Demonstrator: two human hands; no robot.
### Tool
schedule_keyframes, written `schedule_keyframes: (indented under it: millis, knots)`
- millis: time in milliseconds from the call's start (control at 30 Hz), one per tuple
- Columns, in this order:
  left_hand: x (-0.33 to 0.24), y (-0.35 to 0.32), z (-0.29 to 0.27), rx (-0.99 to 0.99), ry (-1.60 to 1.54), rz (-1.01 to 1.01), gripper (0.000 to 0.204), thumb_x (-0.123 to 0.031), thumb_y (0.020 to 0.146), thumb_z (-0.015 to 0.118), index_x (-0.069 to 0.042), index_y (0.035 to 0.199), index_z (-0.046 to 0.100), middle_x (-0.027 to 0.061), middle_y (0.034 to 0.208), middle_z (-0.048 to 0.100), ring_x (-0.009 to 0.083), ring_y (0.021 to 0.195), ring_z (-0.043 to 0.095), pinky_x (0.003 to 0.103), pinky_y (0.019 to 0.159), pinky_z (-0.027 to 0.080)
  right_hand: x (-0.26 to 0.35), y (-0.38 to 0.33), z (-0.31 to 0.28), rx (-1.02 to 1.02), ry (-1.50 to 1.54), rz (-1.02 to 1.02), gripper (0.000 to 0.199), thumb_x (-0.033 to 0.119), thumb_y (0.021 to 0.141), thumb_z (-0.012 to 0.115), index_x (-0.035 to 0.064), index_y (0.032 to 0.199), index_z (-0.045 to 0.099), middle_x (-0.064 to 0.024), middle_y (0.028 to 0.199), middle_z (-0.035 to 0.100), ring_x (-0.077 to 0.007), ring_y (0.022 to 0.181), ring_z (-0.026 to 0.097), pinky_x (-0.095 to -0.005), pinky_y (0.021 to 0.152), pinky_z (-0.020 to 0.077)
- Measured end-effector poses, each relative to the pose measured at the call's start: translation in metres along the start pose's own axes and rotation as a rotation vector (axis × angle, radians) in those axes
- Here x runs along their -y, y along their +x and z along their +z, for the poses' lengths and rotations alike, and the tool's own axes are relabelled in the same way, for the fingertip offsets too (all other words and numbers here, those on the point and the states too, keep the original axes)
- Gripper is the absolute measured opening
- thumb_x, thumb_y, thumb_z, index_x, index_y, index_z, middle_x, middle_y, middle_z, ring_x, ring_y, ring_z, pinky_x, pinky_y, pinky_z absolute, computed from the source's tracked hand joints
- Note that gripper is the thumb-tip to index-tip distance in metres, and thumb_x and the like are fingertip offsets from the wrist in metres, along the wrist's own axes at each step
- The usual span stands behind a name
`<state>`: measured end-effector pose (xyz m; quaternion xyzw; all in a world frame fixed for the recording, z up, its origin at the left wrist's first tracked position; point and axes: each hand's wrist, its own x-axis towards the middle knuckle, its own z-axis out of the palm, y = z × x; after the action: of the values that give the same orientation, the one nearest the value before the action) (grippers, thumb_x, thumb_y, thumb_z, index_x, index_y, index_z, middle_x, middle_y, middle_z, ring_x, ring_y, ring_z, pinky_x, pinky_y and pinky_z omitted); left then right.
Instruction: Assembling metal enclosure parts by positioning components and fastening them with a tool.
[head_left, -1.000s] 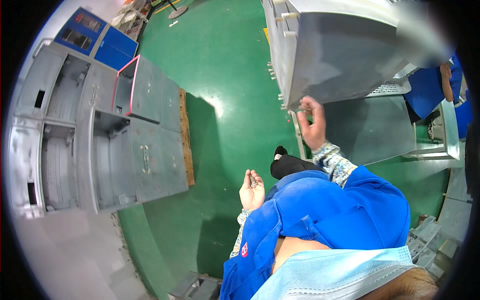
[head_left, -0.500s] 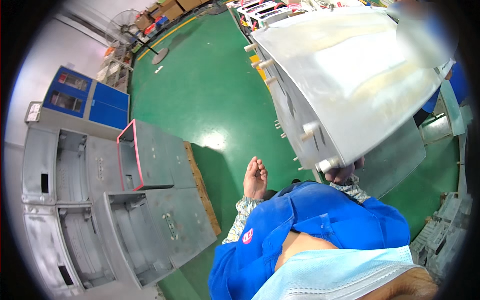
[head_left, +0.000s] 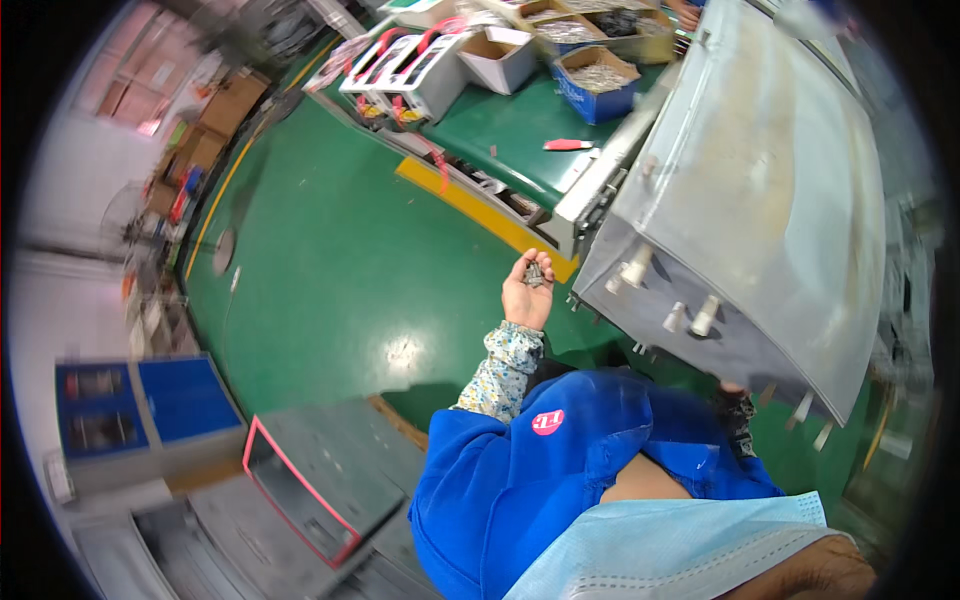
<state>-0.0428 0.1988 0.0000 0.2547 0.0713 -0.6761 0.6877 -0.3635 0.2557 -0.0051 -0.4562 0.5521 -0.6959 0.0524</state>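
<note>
My left hand (head_left: 527, 288) is raised palm up in front of me, cupped around a small heap of dark metal screws (head_left: 536, 272). It hovers just left of a large grey metal panel (head_left: 770, 190) that tilts across the right side, with pale pegs (head_left: 690, 318) sticking out near its lower edge. My right hand (head_left: 731, 388) reaches up under that lower edge. Only the wrist and the patterned cuff show, and the fingers are hidden behind the panel.
A green-topped workbench (head_left: 500, 130) with a yellow edge stands beyond, carrying cardboard boxes (head_left: 597, 68) of small parts and a red-handled tool (head_left: 567, 145). Grey metal casings with a pink frame (head_left: 310, 480) lie at lower left beside a blue cabinet (head_left: 140, 405). The floor is green.
My view has swung up and toward the workbench. My left hand has risen and now shows screws in its palm. The grey panel sits further right, hiding my right hand.
</note>
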Motion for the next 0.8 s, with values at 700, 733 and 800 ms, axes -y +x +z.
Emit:
schedule_keyframes:
  millis: [700, 733, 800]
  knots:
    - [0.015, 0.006, 0.092, 0.636, 0.878, -0.013, 0.027, -0.024, 0.088, 0.043, -0.001, 0.090, 0.057, -0.0102, 0.050, 0.030, -0.0004, 0.041, 0.022, 0.017, 0.038, 0.016, 0.139, -0.024, 0.001, -0.096, -0.164, 0.144, 0.036, 0.019, 0.090, 0.036, -0.0057, 0.116, 0.036, -0.0020, 0.087, 0.043, -0.0064, 0.069, 0.033, -0.0193, 0.060, 0.0323]
    - [0.015, 0.005, 0.090, 0.637, 0.877, -0.012, 0.027, -0.024, 0.088, 0.043, -0.001, 0.090, 0.057, -0.0102, 0.050, 0.030, -0.0004, 0.041, 0.022, 0.017, 0.038, 0.016, 0.140, -0.023, 0.002, -0.069, -0.153, 0.138, 0.035, 0.019, 0.090, 0.036, -0.0059, 0.115, 0.036, -0.0023, 0.087, 0.043, -0.0068, 0.069, 0.034, -0.0194, 0.061, 0.0325]
    - [0.016, 0.000, 0.085, 0.719, 0.959, 0.102, 0.027, -0.023, 0.088, 0.043, -0.001, 0.090, 0.057, -0.0103, 0.050, 0.032, -0.0007, 0.043, 0.024, 0.016, 0.040, 0.017, 0.135, -0.023, 0.005, -0.103, -0.176, 0.107, 0.035, 0.019, 0.090, 0.035, -0.0061, 0.114, 0.037, -0.0021, 0.086, 0.043, -0.0071, 0.069, 0.034, -0.0196, 0.062, 0.0326]
